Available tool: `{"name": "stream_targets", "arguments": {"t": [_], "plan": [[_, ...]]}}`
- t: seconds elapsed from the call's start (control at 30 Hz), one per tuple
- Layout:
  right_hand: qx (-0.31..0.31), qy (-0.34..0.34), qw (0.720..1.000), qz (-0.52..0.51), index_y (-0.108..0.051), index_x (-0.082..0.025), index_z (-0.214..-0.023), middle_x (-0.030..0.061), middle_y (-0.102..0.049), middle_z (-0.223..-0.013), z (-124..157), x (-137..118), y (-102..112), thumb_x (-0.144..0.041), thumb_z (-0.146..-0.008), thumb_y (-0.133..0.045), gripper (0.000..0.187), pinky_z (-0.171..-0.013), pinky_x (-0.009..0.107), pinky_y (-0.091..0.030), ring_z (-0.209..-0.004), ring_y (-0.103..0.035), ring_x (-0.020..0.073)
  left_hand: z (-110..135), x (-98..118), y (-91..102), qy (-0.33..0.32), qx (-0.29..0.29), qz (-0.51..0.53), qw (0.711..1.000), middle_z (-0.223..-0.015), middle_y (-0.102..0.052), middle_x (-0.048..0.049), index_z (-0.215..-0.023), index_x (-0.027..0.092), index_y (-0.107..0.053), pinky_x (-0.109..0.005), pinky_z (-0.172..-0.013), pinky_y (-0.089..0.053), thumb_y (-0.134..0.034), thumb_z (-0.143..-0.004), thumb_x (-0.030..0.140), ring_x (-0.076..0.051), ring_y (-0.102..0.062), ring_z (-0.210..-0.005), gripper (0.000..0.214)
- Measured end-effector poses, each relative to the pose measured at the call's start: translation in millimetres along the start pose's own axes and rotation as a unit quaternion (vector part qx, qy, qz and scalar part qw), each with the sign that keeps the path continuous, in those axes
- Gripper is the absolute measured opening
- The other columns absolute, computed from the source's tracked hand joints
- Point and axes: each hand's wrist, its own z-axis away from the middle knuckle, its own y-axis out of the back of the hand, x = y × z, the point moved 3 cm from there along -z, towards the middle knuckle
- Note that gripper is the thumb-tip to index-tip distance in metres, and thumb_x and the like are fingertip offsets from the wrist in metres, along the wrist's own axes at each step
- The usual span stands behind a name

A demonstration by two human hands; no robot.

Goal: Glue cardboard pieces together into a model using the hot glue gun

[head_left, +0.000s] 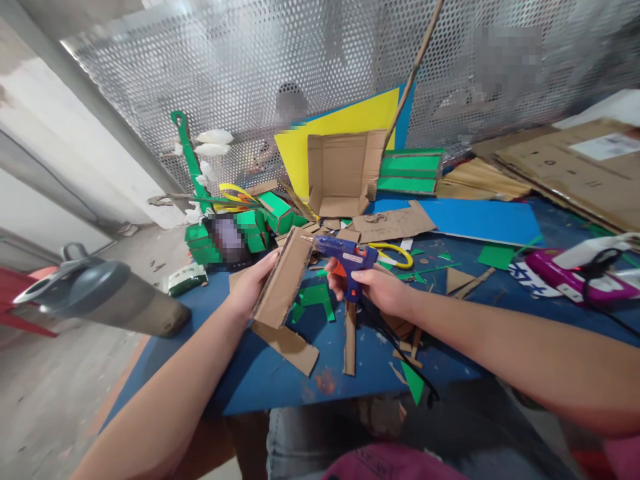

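My left hand [249,285] is closed on a tall strip of brown cardboard [283,279], held upright above the blue table [260,373]. My right hand [377,288] grips a blue hot glue gun [345,253] with an orange trigger. The gun's nozzle touches the top edge of the cardboard strip. A black cord runs down from the gun's handle. Under the strip lies another flat cardboard piece [290,347].
Cardboard scraps and green paper bits litter the table. An open cardboard box [340,173] stands behind, with yellow and blue sheets. Yellow-handled scissors [395,253] lie by the gun. A grey bottle [100,297] sits left, a magenta device [575,277] right. Perforated metal screens the back.
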Motion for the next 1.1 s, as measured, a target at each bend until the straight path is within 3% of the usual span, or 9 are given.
{"name": "stream_targets", "arguments": {"t": [0.2,0.37,0.5,0.63,0.83,1.1], "plan": [[0.013,-0.008,1.0,0.012,-0.073,-0.018,-0.12,0.0106,-0.079,-0.11,0.9,-0.2,-1.2,-0.042,-0.094,-0.07,0.035,-0.078,0.034,-0.058,-0.084,-0.074,0.0192,0.2,4.0,-1.2,-0.007,0.007,0.028,1.0,-0.085,-0.082,-0.0052,-0.147,0.02,-0.073,-0.035,-0.064,-0.061,-0.079,-0.093,0.061,-0.024,-0.073,-0.068,0.067],[0.009,-0.002,0.999,0.032,-0.073,-0.018,-0.12,0.0095,-0.079,-0.107,2.1,-2.3,-1.6,-0.039,-0.094,-0.07,0.034,-0.08,0.034,-0.058,-0.084,-0.074,0.0192,-1.9,2.6,-5.5,-0.002,-0.016,0.08,0.997,-0.094,-0.084,-0.0063,-0.153,0.021,-0.069,-0.034,-0.06,-0.06,-0.079,-0.094,0.056,-0.024,-0.075,-0.068,0.069],[-0.003,-0.003,0.999,0.043,-0.073,-0.018,-0.123,0.0102,-0.079,-0.111,3.7,-0.3,-0.4,-0.037,-0.096,-0.069,0.033,-0.081,0.033,-0.058,-0.087,-0.075,0.0193,-6.9,0.0,-3.5,-0.022,-0.021,0.096,0.995,-0.103,-0.085,-0.0084,-0.151,0.02,-0.068,-0.035,-0.068,-0.063,-0.078,-0.096,0.054,-0.025,-0.079,-0.077,0.065],[-0.002,-0.013,0.999,0.04,-0.073,-0.018,-0.125,0.0107,-0.079,-0.114,4.1,2.7,1.2,-0.037,-0.097,-0.069,0.034,-0.081,0.032,-0.06,-0.087,-0.075,0.0185,-12.5,-2.8,1.8,-0.043,-0.017,0.093,0.995,-0.12,-0.084,-0.0122,-0.147,0.019,-0.068,-0.036,-0.08,-0.067,-0.081,-0.095,0.055,-0.027,-0.082,-0.094,0.065],[0.015,-0.012,0.999,0.031,-0.073,-0.017,-0.119,0.0081,-0.079,-0.106,2.9,-0.3,-2.1,-0.034,-0.095,-0.069,0.029,-0.078,0.031,-0.06,-0.082,-0.074,0.0173,-16.5,-6.5,5.0,-0.079,-0.043,0.068,0.994,-0.137,-0.078,-0.0129,-0.147,0.022,-0.066,-0.034,-0.083,-0.069,-0.084,-0.094,0.046,-0.025,-0.081,-0.106,0.061],[0.038,-0.016,0.998,0.041,-0.074,-0.02,-0.118,0.0068,-0.078,-0.105,2.9,-0.6,-4.2,-0.04,-0.1,-0.075,0.028,-0.08,0.034,-0.06,-0.084,-0.074,0.0179,-13.5,-7.6,3.6,-0.091,-0.024,0.021,0.995,-0.141,-0.076,-0.0104,-0.147,0.027,-0.069,-0.027,-0.079,-0.065,-0.089,-0.091,0.045,-0.019,-0.079,-0.104,0.062]]}}
